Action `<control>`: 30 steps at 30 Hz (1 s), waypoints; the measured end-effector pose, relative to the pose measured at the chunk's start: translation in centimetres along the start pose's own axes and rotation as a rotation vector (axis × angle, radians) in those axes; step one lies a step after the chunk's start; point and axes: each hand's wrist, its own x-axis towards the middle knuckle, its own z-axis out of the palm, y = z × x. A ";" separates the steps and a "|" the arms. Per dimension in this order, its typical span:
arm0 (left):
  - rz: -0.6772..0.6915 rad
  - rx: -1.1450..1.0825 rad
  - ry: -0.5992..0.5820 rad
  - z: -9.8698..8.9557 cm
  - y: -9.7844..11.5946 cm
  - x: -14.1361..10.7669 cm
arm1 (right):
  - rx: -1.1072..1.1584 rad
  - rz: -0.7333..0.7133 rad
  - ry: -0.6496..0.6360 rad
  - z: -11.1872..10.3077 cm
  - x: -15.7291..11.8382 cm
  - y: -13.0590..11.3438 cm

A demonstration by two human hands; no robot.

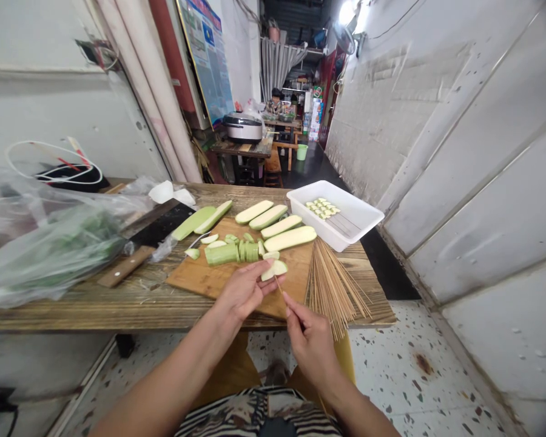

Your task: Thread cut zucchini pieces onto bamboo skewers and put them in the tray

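Note:
Between the fingers of my left hand [246,288] is a pale green zucchini slice [275,269]. My right hand [312,340] pinches a thin bamboo skewer [279,286], its tip at the slice; whether it has gone in I cannot tell. Both hands are over the near edge of a wooden cutting board [195,276]. Cut zucchini pieces [222,254] lie in a row on the board, just beyond my left hand. Several halved zucchinis [291,238] lie behind them, cut faces up. A fan of loose bamboo skewers [332,285] spreads to the right of the board.
A white plastic tub [364,220] at the back right holds skewered slices [322,208]. On the left lie a cleaver [130,266] and a plastic bag [50,243] of greens. Farther back, a person [275,103] sits behind a table with a cooker [242,127].

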 end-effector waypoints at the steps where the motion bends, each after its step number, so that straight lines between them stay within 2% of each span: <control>1: 0.003 -0.005 0.003 0.0 0.0 0.1 | -0.003 0.005 0.003 0.1 0.1 0.0; 19: -0.034 0.011 0.068 -0.3 -1.0 0.1 | -0.028 0.068 0.018 1.3 0.8 0.7; 30: -0.007 -0.022 -0.003 -1.4 -1.4 -0.2 | 0.009 0.054 0.002 1.6 0.9 1.9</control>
